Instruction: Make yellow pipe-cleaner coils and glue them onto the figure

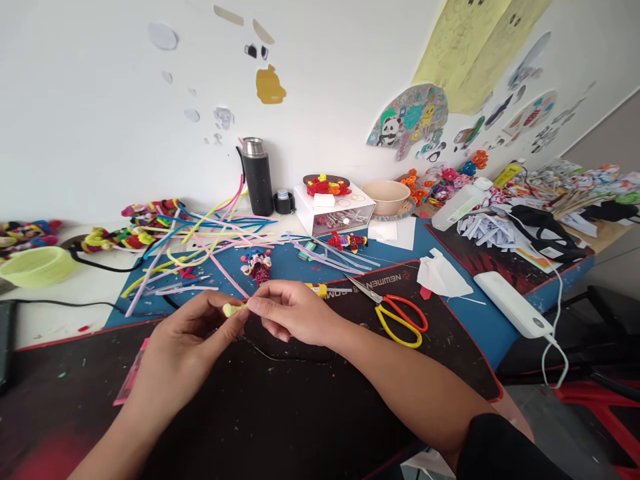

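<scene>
My left hand [187, 340] and my right hand [293, 310] meet over the black mat [280, 413]. Between their fingertips they pinch a short pale yellow pipe cleaner piece [234, 309]. Just beyond the fingers lies a small pipe cleaner figure in dark red and blue [257, 265]. Red and yellow scissors [395, 312] lie shut to the right of my right hand. A thin black wire [290, 358] runs across the mat under my right wrist.
Loose pipe cleaners [200, 243] spread over the blue mat at the back left. A black flask [257, 177], a white box [334, 208] and a beige bowl [387, 197] stand by the wall. A white power bank [513, 303] lies at the right edge.
</scene>
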`<action>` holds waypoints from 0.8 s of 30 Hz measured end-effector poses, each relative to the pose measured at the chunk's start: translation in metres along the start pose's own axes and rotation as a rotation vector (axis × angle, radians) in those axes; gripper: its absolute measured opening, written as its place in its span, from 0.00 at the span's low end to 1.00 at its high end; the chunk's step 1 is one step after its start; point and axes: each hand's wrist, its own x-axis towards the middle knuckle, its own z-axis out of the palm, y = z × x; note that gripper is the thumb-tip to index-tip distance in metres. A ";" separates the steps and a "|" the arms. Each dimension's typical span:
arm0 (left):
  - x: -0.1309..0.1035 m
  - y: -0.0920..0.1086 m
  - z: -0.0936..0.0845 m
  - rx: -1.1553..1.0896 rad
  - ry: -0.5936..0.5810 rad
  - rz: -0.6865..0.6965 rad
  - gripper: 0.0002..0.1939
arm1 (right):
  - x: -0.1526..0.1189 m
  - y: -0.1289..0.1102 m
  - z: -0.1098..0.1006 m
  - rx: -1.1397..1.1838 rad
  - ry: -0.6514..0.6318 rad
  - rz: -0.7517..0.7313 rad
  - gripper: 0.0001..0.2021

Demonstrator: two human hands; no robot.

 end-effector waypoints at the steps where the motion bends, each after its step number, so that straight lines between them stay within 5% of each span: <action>1: 0.000 -0.001 0.000 -0.011 -0.009 0.000 0.20 | 0.000 0.000 0.000 0.003 -0.001 -0.004 0.23; 10: 0.003 -0.005 0.010 -0.138 0.003 0.030 0.24 | 0.001 0.004 0.000 0.051 -0.031 -0.035 0.24; 18: 0.004 -0.018 0.017 -0.387 -0.053 -0.077 0.23 | 0.000 0.006 0.001 0.075 -0.043 -0.024 0.23; 24: 0.002 -0.008 0.019 -0.221 -0.042 -0.034 0.24 | 0.002 0.006 0.000 0.066 -0.028 0.004 0.24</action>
